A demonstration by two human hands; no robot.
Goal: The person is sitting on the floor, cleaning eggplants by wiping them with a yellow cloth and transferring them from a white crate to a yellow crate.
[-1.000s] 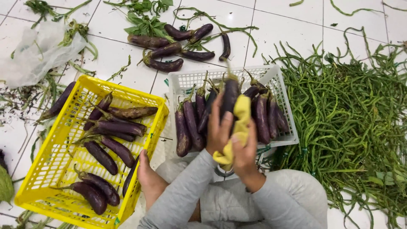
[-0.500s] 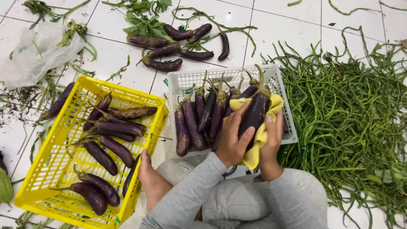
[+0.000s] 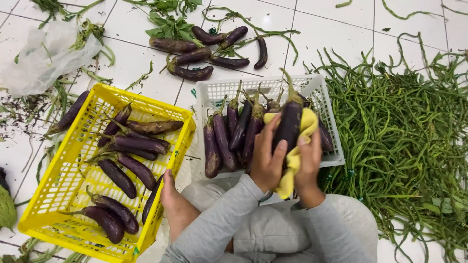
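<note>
My left hand [image 3: 267, 158] grips a long dark purple eggplant [image 3: 288, 124] held upright over the white basket [image 3: 273, 87]. My right hand [image 3: 309, 163] presses a yellow cloth [image 3: 295, 160] against the right side of that eggplant. Both hands sit above the basket's near edge, in front of my knees. Several purple eggplants [image 3: 229, 131] lie side by side in the white basket, left of the one I hold.
A yellow crate [image 3: 53, 195] with several eggplants sits at the left, by my bare foot [image 3: 175, 204]. Loose eggplants [image 3: 204, 53] and leaves lie on the tiled floor beyond. A big heap of long green beans [image 3: 404, 141] fills the right. A plastic bag [image 3: 41, 56] lies far left.
The eggplant and cloth moved from over the basket's left-middle toward its right side. My hands have slid along the eggplant with the cloth wrapped around it.
</note>
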